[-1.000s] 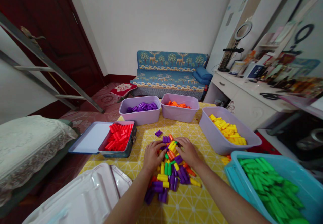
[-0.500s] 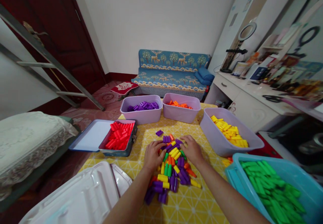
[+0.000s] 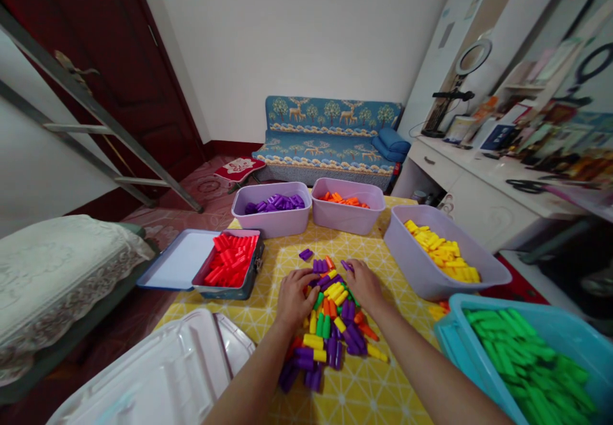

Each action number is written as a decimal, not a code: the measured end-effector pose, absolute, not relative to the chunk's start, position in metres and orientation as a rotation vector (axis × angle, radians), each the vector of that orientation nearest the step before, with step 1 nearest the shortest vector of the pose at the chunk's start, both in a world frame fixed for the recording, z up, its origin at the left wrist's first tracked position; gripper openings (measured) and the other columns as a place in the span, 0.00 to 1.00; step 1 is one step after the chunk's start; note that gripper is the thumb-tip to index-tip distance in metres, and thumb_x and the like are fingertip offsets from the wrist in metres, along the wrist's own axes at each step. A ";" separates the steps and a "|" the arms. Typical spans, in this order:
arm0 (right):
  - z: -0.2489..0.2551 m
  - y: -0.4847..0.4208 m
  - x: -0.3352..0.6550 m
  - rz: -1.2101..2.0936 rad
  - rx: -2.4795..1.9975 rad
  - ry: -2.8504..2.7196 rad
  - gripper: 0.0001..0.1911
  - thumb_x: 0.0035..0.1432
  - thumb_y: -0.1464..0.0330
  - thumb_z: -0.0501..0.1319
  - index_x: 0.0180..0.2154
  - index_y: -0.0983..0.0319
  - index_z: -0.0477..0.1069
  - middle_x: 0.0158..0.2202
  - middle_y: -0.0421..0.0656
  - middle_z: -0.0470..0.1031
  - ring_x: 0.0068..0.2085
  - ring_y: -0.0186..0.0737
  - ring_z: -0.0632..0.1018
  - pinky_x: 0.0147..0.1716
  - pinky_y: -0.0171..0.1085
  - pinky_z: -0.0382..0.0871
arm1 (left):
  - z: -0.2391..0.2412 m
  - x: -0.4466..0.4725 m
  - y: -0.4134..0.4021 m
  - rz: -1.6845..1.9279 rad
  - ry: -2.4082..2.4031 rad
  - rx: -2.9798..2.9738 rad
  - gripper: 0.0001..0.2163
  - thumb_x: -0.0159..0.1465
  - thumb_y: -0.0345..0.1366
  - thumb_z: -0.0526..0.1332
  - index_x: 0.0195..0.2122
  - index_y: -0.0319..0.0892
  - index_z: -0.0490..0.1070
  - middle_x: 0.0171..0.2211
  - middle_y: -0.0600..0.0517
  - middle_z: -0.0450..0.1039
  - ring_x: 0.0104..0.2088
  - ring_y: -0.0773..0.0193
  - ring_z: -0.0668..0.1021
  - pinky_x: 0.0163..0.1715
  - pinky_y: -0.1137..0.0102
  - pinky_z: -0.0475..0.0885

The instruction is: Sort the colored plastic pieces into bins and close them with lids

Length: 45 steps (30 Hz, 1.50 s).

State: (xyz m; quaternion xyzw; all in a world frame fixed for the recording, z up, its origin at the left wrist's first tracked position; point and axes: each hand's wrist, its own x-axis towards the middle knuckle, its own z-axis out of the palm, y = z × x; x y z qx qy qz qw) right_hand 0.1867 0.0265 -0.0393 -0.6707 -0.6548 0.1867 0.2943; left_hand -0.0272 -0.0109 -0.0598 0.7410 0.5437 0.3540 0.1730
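- White plastic lids point(image 3: 153, 374) lie stacked at the near left of the yellow tablecloth point(image 3: 354, 399).
- Beyond them, a hinged box point(image 3: 223, 293) of red pieces stands open.
- A lilac bin point(image 3: 275, 226) holds purple pieces.
- The left hand point(image 3: 291, 298) rests curved against the pile's left side; I cannot tell whether it grips anything.
- The mixed pile point(image 3: 326, 327) of coloured pieces lies on the cloth between both hands.
- Behind it, a second lilac bin point(image 3: 348, 219) holds orange pieces.
- The right hand point(image 3: 364, 286) pinches a purple piece point(image 3: 347, 265) at its fingertips.
- A third lilac bin point(image 3: 407, 265) holds yellow pieces.
- A turquoise tub point(image 3: 575, 328) holds green ones.
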 end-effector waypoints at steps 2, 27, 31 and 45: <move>-0.038 0.027 0.188 0.559 -1.770 -1.641 0.14 0.58 0.72 0.54 0.42 0.59 0.75 0.42 0.48 0.80 0.45 0.44 0.78 0.46 0.38 0.68 | -0.060 -0.027 -0.011 1.006 1.540 2.103 0.13 0.63 0.36 0.63 0.48 0.52 0.79 0.51 0.50 0.77 0.52 0.55 0.75 0.55 0.58 0.68; 0.067 0.070 0.132 0.996 -1.356 -1.818 0.09 0.49 0.70 0.65 0.35 0.61 0.79 0.32 0.42 0.81 0.33 0.37 0.79 0.37 0.35 0.72 | -0.062 -0.027 -0.011 0.989 1.542 2.097 0.12 0.63 0.36 0.63 0.48 0.52 0.78 0.52 0.51 0.77 0.53 0.55 0.74 0.55 0.57 0.67; 0.079 0.078 0.119 0.935 -0.992 -1.399 0.24 0.58 0.61 0.60 0.55 0.61 0.69 0.49 0.49 0.78 0.40 0.39 0.81 0.42 0.41 0.76 | -0.061 -0.027 -0.011 0.986 1.538 2.096 0.13 0.63 0.36 0.63 0.48 0.52 0.78 0.52 0.51 0.77 0.53 0.55 0.74 0.55 0.56 0.67; -0.085 -0.003 0.243 0.066 -1.655 -2.053 0.22 0.64 0.67 0.52 0.55 0.65 0.73 0.60 0.52 0.72 0.62 0.51 0.69 0.62 0.52 0.63 | -0.063 -0.027 -0.010 0.997 1.568 2.097 0.12 0.63 0.35 0.63 0.48 0.51 0.79 0.51 0.50 0.77 0.52 0.56 0.74 0.55 0.57 0.68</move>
